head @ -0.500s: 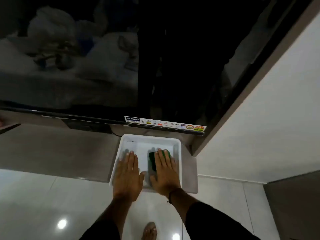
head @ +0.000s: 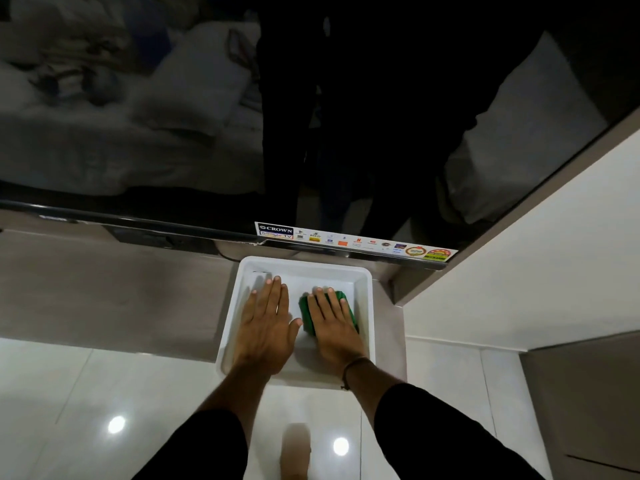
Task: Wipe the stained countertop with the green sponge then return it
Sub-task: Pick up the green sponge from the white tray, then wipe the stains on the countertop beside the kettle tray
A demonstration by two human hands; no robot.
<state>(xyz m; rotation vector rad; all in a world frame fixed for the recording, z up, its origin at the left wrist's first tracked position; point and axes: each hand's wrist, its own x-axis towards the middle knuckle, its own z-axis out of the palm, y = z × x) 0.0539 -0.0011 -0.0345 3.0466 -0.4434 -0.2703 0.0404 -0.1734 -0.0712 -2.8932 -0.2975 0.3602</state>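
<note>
A white tray (head: pixel 366 306) sits at the right end of a grey-brown countertop (head: pixel 104 289), just below a television. Inside it lies the green sponge (head: pixel 306 315), mostly covered by my right hand (head: pixel 334 323), which rests flat on top of it with fingers stretched out. My left hand (head: pixel 265 329) lies flat and open on the tray's floor to the left of the sponge, thumb nearly touching my right hand. Any stain on the countertop is too faint to make out.
A large dark television screen (head: pixel 242 116) with a sticker strip (head: pixel 353 240) hangs over the back of the counter. A pale wall panel (head: pixel 519 254) closes the right side. Glossy white floor tiles (head: pixel 69 410) and my foot (head: pixel 294 452) lie below.
Both hands stay in the tray. My right hand has shifted slightly so more of the sponge's left edge shows.
</note>
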